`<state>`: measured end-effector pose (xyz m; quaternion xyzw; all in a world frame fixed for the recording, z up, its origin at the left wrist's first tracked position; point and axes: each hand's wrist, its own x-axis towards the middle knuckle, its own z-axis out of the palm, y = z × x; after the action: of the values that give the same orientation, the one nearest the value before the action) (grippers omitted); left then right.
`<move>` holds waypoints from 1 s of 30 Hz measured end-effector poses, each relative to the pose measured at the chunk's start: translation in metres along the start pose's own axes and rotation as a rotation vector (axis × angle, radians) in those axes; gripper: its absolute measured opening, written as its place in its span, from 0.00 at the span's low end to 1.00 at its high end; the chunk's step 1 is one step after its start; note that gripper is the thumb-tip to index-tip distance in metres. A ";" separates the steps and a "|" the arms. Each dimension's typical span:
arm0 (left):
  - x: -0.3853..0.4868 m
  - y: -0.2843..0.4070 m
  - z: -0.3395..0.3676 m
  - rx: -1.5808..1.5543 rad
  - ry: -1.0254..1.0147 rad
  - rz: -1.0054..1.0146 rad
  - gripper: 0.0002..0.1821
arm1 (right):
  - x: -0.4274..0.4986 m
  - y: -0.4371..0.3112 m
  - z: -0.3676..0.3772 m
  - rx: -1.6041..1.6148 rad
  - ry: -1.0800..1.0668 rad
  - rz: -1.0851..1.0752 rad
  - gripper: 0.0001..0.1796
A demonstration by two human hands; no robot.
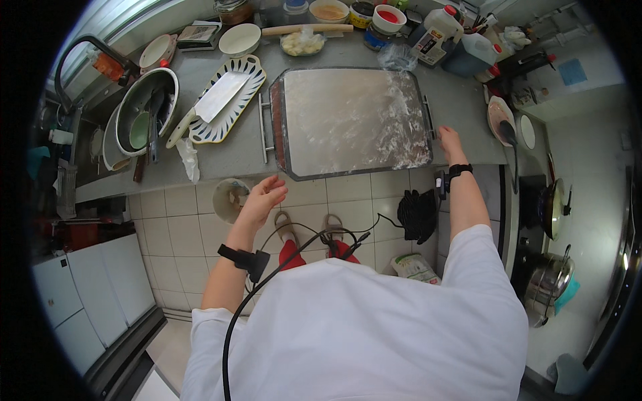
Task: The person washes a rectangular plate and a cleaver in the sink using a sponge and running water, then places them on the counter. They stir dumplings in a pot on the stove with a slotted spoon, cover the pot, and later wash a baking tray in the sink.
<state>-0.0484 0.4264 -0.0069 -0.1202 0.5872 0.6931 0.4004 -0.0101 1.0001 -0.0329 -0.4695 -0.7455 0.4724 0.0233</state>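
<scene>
A flour-dusted pastry board (346,120) lies on the grey counter before me, with dark edging and metal side handles. White flour is thickest along its right side. My left hand (263,200) hovers just off the board's near left corner, fingers loosely bent and holding nothing. Beside the right handle (430,118) is my right hand (450,142), close to it but apparently not gripping it; no object shows in its fingers. To the left, a cleaver (220,97) rests across a patterned oblong plate (246,118).
A steel basin (170,82) with utensils stands by the sink. At the back are a rolling pin (321,29), a covered bowl (302,42) and large jugs (436,32). A bucket (228,203) stands on the floor. A black cable (266,280) crosses my front; a wok (554,208) is right.
</scene>
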 end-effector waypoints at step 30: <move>-0.035 -0.019 0.028 -0.572 0.146 0.251 0.21 | -0.169 -0.085 -0.070 0.574 -0.784 0.100 0.13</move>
<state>-0.0040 0.4377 0.0097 -0.2040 0.4059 0.8637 0.2185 0.0593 0.9161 0.1365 -0.2661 -0.5142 0.8007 -0.1536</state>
